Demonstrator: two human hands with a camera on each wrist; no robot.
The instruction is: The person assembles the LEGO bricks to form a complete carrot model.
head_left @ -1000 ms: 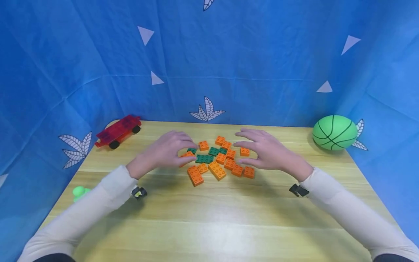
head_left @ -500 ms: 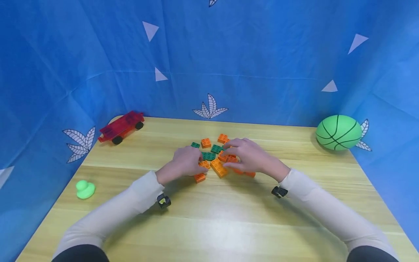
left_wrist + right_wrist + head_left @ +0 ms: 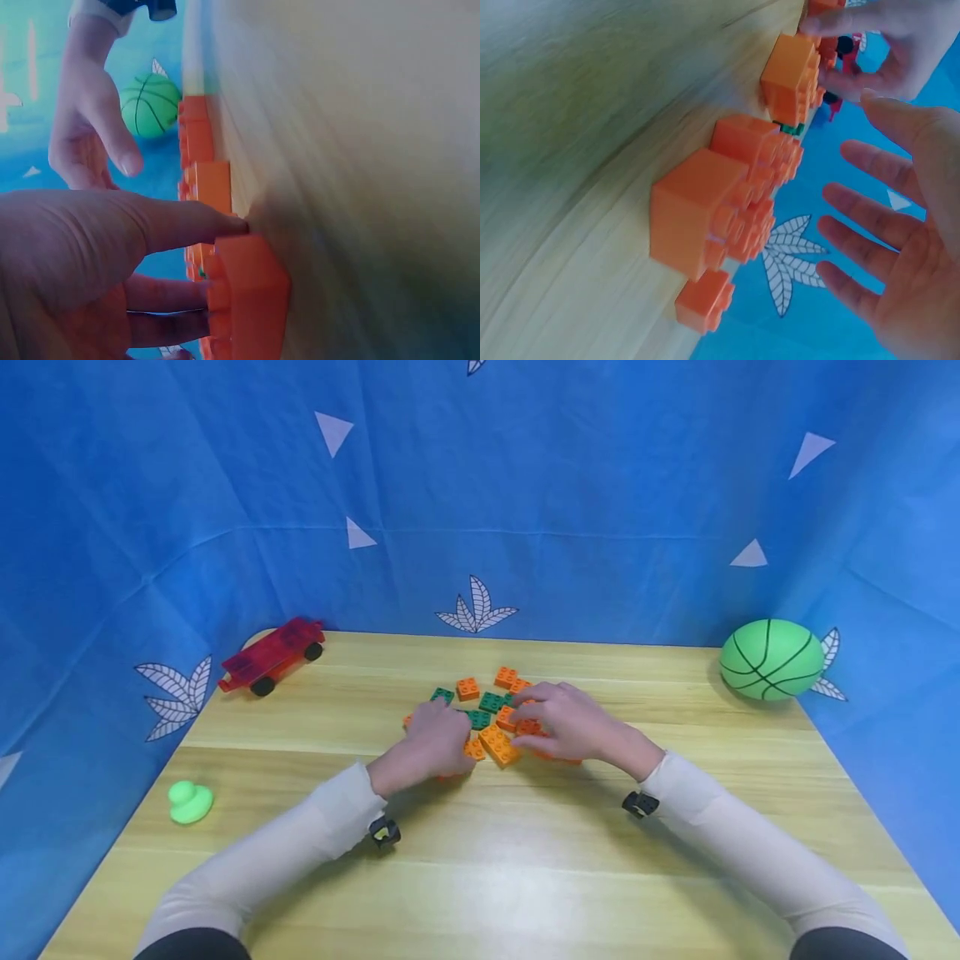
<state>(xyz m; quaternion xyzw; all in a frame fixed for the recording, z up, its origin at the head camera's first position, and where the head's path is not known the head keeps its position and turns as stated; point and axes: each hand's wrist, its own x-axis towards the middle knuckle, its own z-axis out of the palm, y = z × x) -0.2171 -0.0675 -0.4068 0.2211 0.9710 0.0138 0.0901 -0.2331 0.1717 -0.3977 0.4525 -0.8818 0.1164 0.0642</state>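
On the wooden table, my left hand [image 3: 433,743] reaches down over the left side of a group of orange and green building bricks. In the left wrist view, its thumb lies at one end of a long orange brick [image 3: 255,296] and its fingers pass behind the studs, hidden further on. My right hand [image 3: 566,722] hovers at the right side of the group, fingers spread and loosely bent, palm facing the orange bricks [image 3: 697,206] in the right wrist view. Between the hands lie a lighter orange brick [image 3: 498,745] and a green brick [image 3: 491,702].
At the back left stands a red toy car [image 3: 273,656] with black wheels. A green toy duck [image 3: 191,802] sits at the left edge. The green ball [image 3: 771,660] with black lines rests at the back right. Blue printed cloth [image 3: 555,485] walls the table's back and sides.
Both hands have come inward and down to the bricks from wider apart. In the last half second my left hand has sunk further over the long orange brick, while the right has hardly moved.
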